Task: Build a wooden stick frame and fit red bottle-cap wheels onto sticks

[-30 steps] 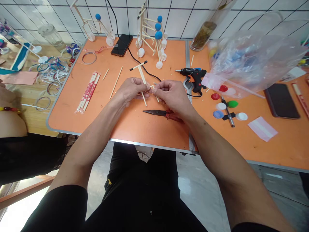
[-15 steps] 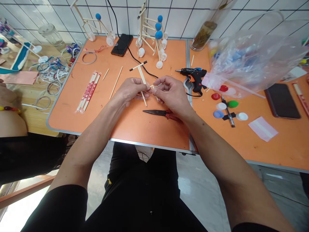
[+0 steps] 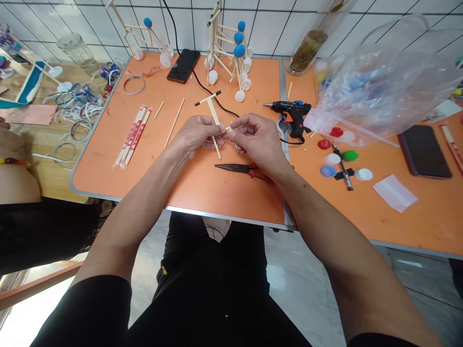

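As the left hand (image 3: 197,135) and the right hand (image 3: 258,140) meet above an orange table (image 3: 94,168), their fingers are closed and almost touching. The left fingers pinch a T-shaped frame of two thin wooden sticks (image 3: 214,120), its crossbar black at one end. The right fingertips (image 3: 235,124) pinch one short wooden piece (image 3: 228,129), which sits just beside the frame's long stick.

Just in front of the grip, toward the person, lies one pair of pliers (image 3: 235,167) with a dark metal nose and red handles. To the right of the grip is one black glue gun (image 3: 293,112) with an orange trigger, its black cord (image 3: 220,102) running behind the frame. To the left lie two loose sticks (image 3: 174,123) and a bundle of red-and-white wrapped chopsticks (image 3: 130,137).

Well beyond the grip stand two stick models, one with one blue ball (image 3: 147,22) and one with three blue balls (image 3: 238,50), both on white feet. Farther right are six bottle caps (image 3: 336,159): two red, two white, one green, one blue. A crumpled clear plastic bag (image 3: 383,82) lies above them.
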The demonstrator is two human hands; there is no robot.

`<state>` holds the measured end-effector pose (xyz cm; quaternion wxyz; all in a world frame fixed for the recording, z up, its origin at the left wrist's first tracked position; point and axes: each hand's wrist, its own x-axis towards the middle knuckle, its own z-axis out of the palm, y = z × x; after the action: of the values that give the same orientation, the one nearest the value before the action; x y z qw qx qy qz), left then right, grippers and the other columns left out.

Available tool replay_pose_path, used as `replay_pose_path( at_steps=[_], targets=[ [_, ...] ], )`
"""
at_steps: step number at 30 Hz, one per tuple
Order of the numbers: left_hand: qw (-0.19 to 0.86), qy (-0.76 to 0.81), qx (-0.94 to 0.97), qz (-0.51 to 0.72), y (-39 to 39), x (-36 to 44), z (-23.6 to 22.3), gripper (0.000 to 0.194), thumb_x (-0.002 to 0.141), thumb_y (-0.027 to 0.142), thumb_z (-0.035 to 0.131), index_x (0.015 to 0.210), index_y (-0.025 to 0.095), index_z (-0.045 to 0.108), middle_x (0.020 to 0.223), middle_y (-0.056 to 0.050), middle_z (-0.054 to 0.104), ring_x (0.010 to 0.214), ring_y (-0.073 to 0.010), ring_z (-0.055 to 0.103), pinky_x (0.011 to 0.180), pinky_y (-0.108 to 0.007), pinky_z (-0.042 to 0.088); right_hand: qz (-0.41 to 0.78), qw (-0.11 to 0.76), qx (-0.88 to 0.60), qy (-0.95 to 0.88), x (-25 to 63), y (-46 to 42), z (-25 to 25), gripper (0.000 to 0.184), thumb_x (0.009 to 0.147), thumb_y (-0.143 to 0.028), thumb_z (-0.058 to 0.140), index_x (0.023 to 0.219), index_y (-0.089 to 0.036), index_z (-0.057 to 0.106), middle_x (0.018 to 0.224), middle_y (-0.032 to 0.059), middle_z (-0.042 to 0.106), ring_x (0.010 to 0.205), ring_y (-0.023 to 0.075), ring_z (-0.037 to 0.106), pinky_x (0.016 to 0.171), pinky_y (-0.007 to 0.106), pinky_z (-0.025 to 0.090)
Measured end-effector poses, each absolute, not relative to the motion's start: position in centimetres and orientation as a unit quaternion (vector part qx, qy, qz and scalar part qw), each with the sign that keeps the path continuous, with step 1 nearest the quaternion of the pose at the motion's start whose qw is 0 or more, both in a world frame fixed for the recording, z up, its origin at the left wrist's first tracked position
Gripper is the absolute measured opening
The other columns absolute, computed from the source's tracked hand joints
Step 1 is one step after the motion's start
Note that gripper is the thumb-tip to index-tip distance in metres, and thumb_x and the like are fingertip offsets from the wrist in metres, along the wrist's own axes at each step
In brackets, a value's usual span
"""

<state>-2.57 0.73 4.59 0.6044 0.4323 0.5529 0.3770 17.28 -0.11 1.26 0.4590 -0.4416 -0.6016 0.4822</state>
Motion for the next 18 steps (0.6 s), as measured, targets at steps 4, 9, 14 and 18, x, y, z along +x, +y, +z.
replay_pose_path(
  at_steps=[4, 9, 14, 18],
  targets=[
    [0.606, 0.549, 0.433, 0.379, 0.80, -2.61, 4.50, 0.012, 0.090, 0.006, 0.080, 0.081, 0.014, 0.077, 0.081, -0.004, 0.085, 0.065, -0.0105, 0.075, 0.076, -0.027, 0.063, 0.478, 0.462, -0.437, -0.606, 17.29, -0.13, 1.18, 0.055, 0.084, -0.066, 0.111, 0.100, -0.028, 0.076, 0.069, -0.0045, 0.068, 0.056, 0.0140, 0.060, 0.053, 0.030, 0.049],
    [0.606, 0.554, 0.430, 0.375, 0.73, -2.63, 4.67, 0.011, 0.090, 0.006, 0.083, 0.083, 0.014, 0.078, 0.080, -0.005, 0.085, 0.065, -0.0106, 0.076, 0.073, -0.025, 0.062, 0.478, 0.464, -0.434, -0.606, 17.30, -0.10, 0.96, 0.048, 0.088, -0.058, 0.110, 0.101, -0.027, 0.077, 0.070, -0.0039, 0.068, 0.056, 0.0137, 0.061, 0.054, 0.030, 0.050],
    [0.605, 0.559, 0.432, 0.369, 0.63, -2.62, 4.83, 0.011, 0.091, 0.008, 0.086, 0.085, 0.014, 0.078, 0.086, -0.007, 0.088, 0.067, -0.0096, 0.076, 0.076, -0.024, 0.063, 0.480, 0.469, -0.436, -0.600, 17.22, -0.01, 0.74, 0.044, 0.087, -0.053, 0.111, 0.099, -0.027, 0.078, 0.070, -0.0039, 0.069, 0.056, 0.0134, 0.060, 0.052, 0.030, 0.050],
    [0.601, 0.564, 0.431, 0.367, 0.63, -2.62, 4.81, 0.011, 0.093, 0.008, 0.083, 0.085, 0.014, 0.079, 0.088, -0.007, 0.088, 0.067, -0.0097, 0.076, 0.078, -0.024, 0.065, 0.480, 0.470, -0.437, -0.597, 17.15, 0.02, 0.74, 0.047, 0.085, -0.055, 0.112, 0.099, -0.027, 0.077, 0.070, -0.0044, 0.067, 0.055, 0.0134, 0.058, 0.051, 0.031, 0.049]
  ],
)
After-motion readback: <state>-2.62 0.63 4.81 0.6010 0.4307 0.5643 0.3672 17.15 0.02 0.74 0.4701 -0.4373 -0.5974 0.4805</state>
